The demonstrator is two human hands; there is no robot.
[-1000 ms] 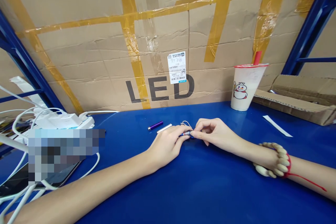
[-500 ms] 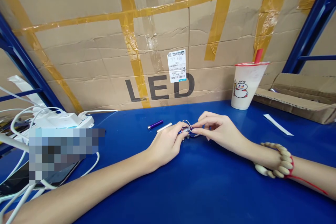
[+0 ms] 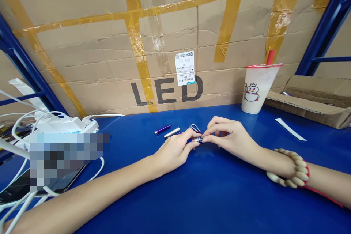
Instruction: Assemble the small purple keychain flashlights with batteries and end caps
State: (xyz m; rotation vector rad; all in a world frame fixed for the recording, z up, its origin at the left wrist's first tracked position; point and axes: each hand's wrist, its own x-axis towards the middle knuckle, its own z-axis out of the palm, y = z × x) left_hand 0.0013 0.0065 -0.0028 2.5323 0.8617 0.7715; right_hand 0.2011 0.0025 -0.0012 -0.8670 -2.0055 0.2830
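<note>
Blue cylinder with a printed band (image 3: pixel 195 140) is held just above or on the surface (image 3: pixel 219 193), near its middle; which of the two cannot be told. By the left hand (image 3: pixel 175 150) it is grasped between thumb and forefinger, and its right end is left exposed. At this end, the thumb and forefinger of the right hand (image 3: pixel 229 133) are brought close together; whether the end itself is pinched, or some small part on it, cannot be told.

Beyond the left hand, a silver tube (image 3: pixel 172 133) and a purple tube (image 3: pixel 162 129) are laid side by side, slightly apart. A looped cord (image 3: pixel 194 128) is seen just behind the fingers.

The step in hand is judged to be fine fingertip work on the cylinder's end. For the next move, a steady left grip seems to be required, with the cylinder and the right fingertips well aligned, and only light force applied.
</note>
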